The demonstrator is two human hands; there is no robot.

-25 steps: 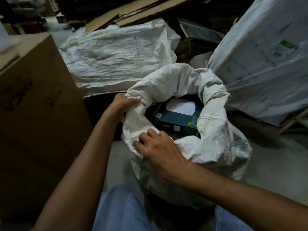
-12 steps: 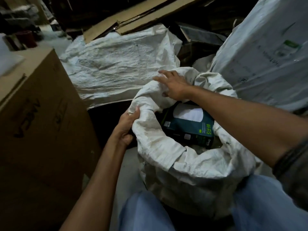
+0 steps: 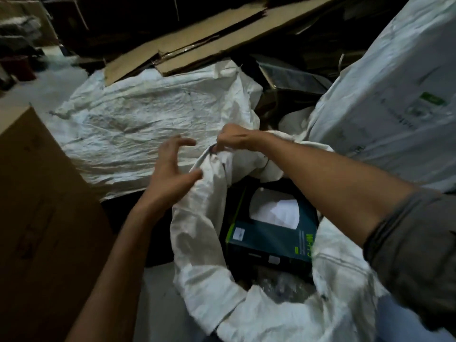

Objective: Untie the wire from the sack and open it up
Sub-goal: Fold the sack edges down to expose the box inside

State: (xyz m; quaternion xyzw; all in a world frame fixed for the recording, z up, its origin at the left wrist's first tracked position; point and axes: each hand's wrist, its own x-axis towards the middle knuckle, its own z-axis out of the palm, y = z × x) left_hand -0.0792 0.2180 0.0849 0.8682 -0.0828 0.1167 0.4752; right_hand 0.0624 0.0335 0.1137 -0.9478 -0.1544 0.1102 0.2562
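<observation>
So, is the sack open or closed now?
Open: the sack mouth gapes, showing a dark box inside; the right hand pinches its far rim.

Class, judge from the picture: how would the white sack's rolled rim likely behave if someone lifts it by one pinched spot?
The sack looks floppy: its rim creases and folds where the right hand pinches it. It probably sags elsewhere, since the rolled edge droops unevenly. The cloth seems light, though the dark box inside adds weight.

Dim storeroom: pale concrete floor (image 3: 158,304); brown cardboard box (image 3: 42,218) stood at left; flattened cardboard sheets (image 3: 197,43) laid over a crumpled white sheet (image 3: 148,119); large wrapped bale (image 3: 399,90) stacked at right.
</observation>
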